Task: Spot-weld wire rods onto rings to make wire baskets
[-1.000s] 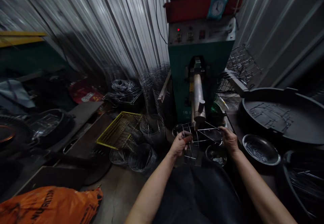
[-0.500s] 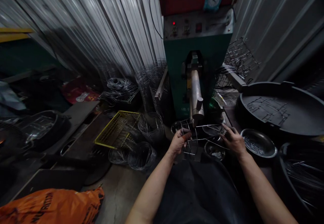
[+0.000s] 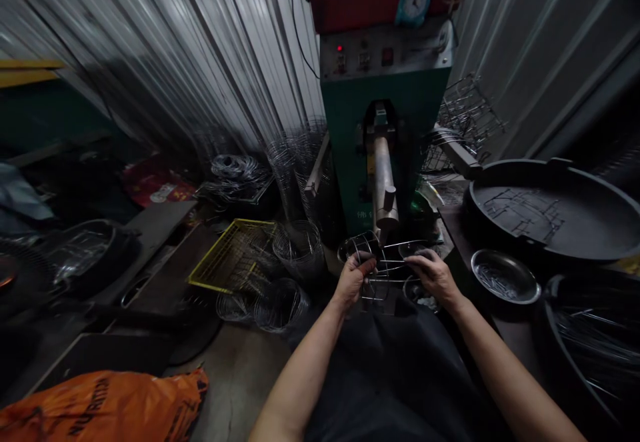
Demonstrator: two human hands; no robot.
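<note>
A metal wire frame [image 3: 379, 290] with curved and straight wires is in front of the machine, just below the end of its metal arm [image 3: 385, 175]. My left hand [image 3: 353, 278] is closed around the wires on the frame's left side, and one of its fingers wears a brown covering. Fingers pinched, my right hand [image 3: 434, 274] grips the right end of a thin wire that runs leftward to the frame. Whether that wire is joined to the frame I cannot tell. A small bowl [image 3: 423, 292] sits below my right hand, partly covered.
The green machine [image 3: 345, 102] stands ahead. On the right are a metal bowl of small rods [image 3: 506, 275], a large black pan [image 3: 595, 222] and a dark tub of wires [image 3: 595, 342]. Wire coils [image 3: 283, 305] and a yellow basket [image 3: 210, 269] lie left.
My right hand has moved left, closer to my left hand, together with the wire end. My left hand stays at the frame. The view has shifted slightly.
</note>
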